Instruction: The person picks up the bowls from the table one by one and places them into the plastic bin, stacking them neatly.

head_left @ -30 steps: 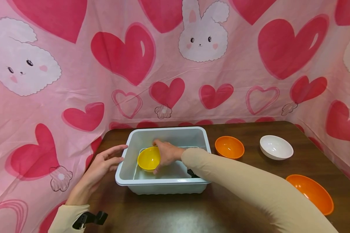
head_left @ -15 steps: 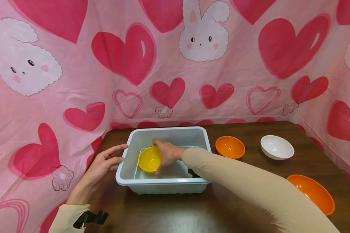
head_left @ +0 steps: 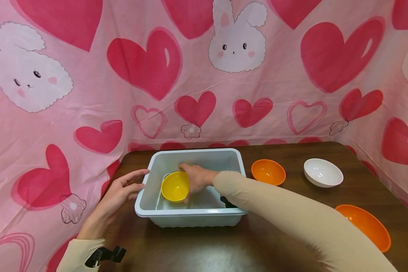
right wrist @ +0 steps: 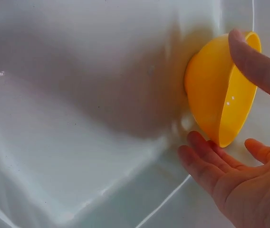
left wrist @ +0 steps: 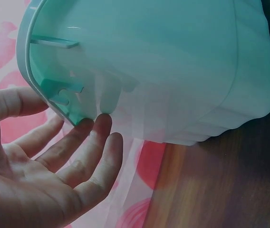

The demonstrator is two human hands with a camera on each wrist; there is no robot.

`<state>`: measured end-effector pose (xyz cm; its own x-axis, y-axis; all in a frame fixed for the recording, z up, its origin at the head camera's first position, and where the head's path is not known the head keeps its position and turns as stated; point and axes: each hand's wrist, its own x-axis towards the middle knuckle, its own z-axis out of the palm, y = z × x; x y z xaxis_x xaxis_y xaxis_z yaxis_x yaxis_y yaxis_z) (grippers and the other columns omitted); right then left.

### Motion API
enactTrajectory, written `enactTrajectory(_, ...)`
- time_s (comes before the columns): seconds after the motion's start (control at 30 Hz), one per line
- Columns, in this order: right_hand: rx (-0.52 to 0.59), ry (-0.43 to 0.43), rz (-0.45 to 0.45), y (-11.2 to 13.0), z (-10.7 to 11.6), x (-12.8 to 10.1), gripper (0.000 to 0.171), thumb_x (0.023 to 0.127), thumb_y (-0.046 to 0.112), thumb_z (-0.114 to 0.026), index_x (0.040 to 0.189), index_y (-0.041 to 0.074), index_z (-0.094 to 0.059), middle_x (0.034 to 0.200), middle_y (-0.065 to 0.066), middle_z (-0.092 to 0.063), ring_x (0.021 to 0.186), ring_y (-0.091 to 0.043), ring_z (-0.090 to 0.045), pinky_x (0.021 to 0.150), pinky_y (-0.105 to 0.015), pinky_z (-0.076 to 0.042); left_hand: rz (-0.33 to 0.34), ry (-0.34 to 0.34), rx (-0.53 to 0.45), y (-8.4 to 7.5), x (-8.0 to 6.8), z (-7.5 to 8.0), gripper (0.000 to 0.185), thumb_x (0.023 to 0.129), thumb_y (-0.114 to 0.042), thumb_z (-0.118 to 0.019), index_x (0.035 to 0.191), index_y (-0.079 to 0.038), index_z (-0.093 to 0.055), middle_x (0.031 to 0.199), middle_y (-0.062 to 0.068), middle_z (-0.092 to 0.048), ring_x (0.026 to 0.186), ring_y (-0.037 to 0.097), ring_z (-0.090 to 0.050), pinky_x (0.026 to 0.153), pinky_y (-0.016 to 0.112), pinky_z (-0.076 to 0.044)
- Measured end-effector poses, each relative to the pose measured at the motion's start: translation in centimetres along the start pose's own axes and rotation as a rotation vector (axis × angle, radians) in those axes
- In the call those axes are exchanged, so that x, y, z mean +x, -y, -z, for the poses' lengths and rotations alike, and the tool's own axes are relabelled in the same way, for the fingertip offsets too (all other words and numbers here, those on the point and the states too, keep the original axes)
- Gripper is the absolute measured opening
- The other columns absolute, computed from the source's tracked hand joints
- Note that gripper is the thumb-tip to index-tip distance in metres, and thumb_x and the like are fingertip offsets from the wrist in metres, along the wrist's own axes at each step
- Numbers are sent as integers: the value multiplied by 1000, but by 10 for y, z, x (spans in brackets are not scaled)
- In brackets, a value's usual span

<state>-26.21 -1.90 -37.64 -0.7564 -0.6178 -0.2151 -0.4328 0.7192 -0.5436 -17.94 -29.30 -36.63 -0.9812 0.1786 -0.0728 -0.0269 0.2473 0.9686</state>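
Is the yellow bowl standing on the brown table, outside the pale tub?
No, the yellow bowl is inside the pale tub, where the right hand holds its rim.

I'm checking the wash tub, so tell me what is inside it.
Inside the tub sits a yellow bowl, gripped at the rim by the right hand, with water around it. The sleeve covers the right corner.

A dark wooden table [head_left: 292, 151] fills the lower part of the frame. A pale tub [head_left: 190, 217] stands on it at lower centre. Right of it sit a small orange bowl [head_left: 268, 172], a white bowl [head_left: 323, 172] and, at lower right, a larger orange bowl [head_left: 365, 226].
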Motion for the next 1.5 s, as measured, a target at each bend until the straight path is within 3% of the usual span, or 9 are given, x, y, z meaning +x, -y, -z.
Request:
enactTrajectory(0.27, 4, -6, -1, 3, 1, -3, 103, 75, 21, -97, 158, 10, -36, 151, -11, -51, 133, -28, -49, 120, -43, -37, -18, 2, -13, 0, -2, 0, 55, 104, -15, -61, 156, -1, -47, 157, 27, -43, 111, 22, -72, 92, 34, -59)
enactTrajectory(0.5, -11, -6, 0, -7, -2, 9, 106, 73, 23, -98, 158, 11, -36, 153, -9, -50, 134, -26, -49, 120, -43, -37, -14, 2, -14, -1, -2, -1, 55, 104, -15, -61, 156, -2, -47, 157, 27, -44, 111, 23, -72, 92, 35, -59)
enactTrajectory(0.7, -16, 9, 33, 4, 21, -3, 103, 77, 17, -96, 159, 6, -35, 155, -15, -49, 137, -30, -49, 118, -44, -39, -9, -1, 0, -2, 0, -1, 55, 104, -15, -62, 156, -2, -47, 157, 27, -44, 113, 25, -71, 92, 36, -60)
enactTrajectory(0.87, -18, 19, 43, 14, 43, -12, 92, 82, 15, -92, 157, 7, -39, 154, -15, -51, 132, -29, -53, 111, -43, -48, -1, -11, 12, -3, 0, -1, 55, 104, -15, -62, 156, -2, -48, 156, 26, -44, 113, 25, -71, 92, 34, -60)
enactTrajectory(1.17, -50, -45, 94, 31, 76, -58, 71, 86, 25, -88, 148, 16, -53, 133, -8, -61, 115, -23, -62, 92, -32, -59, 6, -11, 20, -2, 0, -3, 52, 106, -16, -59, 155, -2, -49, 152, 24, -49, 113, 29, -71, 94, 36, -59)
enactTrajectory(1.33, -53, -117, 151, 34, 86, -95, 66, 86, 26, -88, 144, 14, -59, 131, -4, -64, 113, -21, -63, 93, -33, -58, -1, -14, 7, -2, 1, -4, 52, 106, -14, -59, 155, -3, -48, 152, 23, -48, 111, 26, -72, 94, 35, -59)
enactTrajectory(1.5, -58, -181, 217, 26, 80, -136, 63, 87, 27, -88, 142, 12, -60, 133, -1, -65, 112, -18, -63, 96, -37, -56, -10, -17, -9, 1, 1, -3, 52, 106, -13, -58, 156, -3, -47, 151, 23, -50, 108, 23, -72, 93, 34, -59)
